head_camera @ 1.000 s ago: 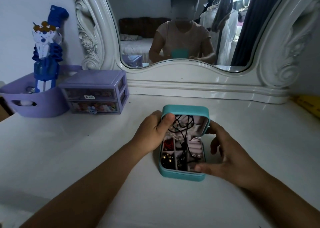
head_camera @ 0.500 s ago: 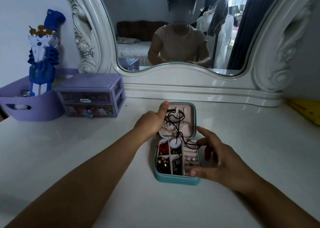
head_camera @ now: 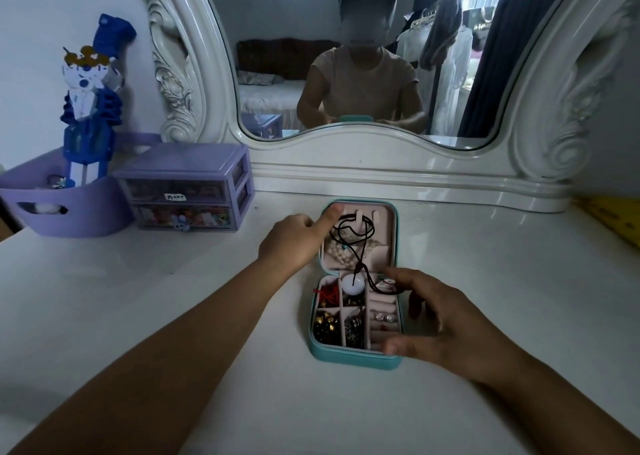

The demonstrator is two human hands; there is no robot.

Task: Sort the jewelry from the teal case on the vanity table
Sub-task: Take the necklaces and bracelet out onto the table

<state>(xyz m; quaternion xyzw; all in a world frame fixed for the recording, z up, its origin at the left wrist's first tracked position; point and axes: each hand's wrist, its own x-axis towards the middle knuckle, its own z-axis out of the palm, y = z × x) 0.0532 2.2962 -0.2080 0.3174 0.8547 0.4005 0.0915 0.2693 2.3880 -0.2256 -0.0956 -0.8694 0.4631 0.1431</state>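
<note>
The teal case (head_camera: 353, 357) is laid open on the surface (head_camera: 485, 281), lid pinned by the left hand (head_camera: 294, 243), base braced by the loosely spread, empty right hand (head_camera: 436, 319). The black cord (head_camera: 356, 243) could be snagged, spilling beads.

Forearms bare, no sleeves, no rings on left hand (head_camera: 294, 243) or right hand (head_camera: 450, 326).

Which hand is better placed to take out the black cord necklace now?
Probably the right hand: its fingers hover at the cord in the case. The left hand presses the lid back.
</note>
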